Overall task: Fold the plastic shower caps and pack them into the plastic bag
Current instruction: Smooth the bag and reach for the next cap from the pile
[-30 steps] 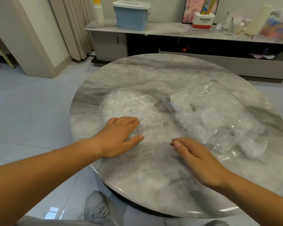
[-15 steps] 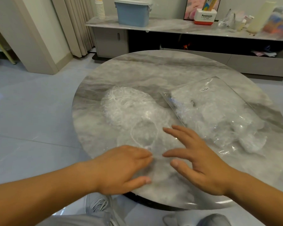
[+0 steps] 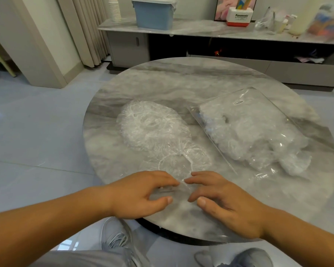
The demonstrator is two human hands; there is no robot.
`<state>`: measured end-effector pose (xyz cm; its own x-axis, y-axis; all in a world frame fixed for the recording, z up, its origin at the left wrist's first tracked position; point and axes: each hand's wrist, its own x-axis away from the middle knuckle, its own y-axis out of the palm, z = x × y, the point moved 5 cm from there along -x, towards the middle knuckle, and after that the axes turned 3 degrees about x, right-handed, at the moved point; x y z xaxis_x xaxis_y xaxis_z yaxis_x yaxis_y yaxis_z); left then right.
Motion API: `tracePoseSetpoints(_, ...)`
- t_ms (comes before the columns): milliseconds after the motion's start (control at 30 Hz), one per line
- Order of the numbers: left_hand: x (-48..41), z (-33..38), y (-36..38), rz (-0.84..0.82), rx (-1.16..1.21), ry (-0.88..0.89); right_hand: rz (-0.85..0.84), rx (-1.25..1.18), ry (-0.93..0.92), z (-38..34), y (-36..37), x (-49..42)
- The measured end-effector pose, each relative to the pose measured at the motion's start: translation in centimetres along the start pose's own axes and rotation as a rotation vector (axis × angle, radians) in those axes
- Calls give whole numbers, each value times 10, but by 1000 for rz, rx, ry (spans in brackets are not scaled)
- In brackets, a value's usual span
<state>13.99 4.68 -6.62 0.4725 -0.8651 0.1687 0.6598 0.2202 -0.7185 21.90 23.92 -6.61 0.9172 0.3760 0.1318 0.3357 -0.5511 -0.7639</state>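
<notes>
Both hands lie loosely spread at the near edge of the round marble worktop [image 3: 181, 87], the left hand [image 3: 143, 193] and right hand [image 3: 226, 199] resting bent fingertips on the near rim of a clear shower cap [image 3: 181, 158], gripping nothing; more caps [image 3: 150, 126] lie behind it, and the plastic bag [image 3: 245, 128] lies to the right

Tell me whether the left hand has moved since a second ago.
Yes. The left hand has come off the pile of shower caps and back toward the near edge of the table.
</notes>
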Motion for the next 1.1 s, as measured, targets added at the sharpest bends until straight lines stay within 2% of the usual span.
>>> tracePoseSetpoints(133, -8, -10, -3, 102, 226, -108, 8, 96, -25, 0, 1, -3)
tracePoseSetpoints(267, -16, -26, -9, 271, 352, -247, 12, 9, 79, 2, -2, -15)
tracePoseSetpoints(367, -26, -34, -11, 315, 337, -308, 11, -43, 166, 7, -6, -28)
tracePoseSetpoints(433, -30, -37, -13, 342, 304, -336, -26, 13, 197, 10, -5, -33)
tracePoseSetpoints(567, -33, -34, -16, 369, 53, -289, -19, 317, 141, 14, -5, -34)
tracePoseSetpoints(767, -35, -34, -23, 424, -63, -322, 15, 327, 91, 18, -5, -34)
tracePoseSetpoints(833, -36, -36, -27, 409, -105, -366, 75, 260, 113, 19, -8, -35)
tracePoseSetpoints(933, -39, -38, -30, 366, -49, -409, 287, 78, 195, 15, -22, -39)
tracePoseSetpoints(1000, -42, -37, -29, 333, 8, -428, 381, -168, 287, 10, -31, -43)
tracePoseSetpoints(1100, -44, -34, -25, 283, 122, -439, 325, -648, 406, 4, -27, -51)
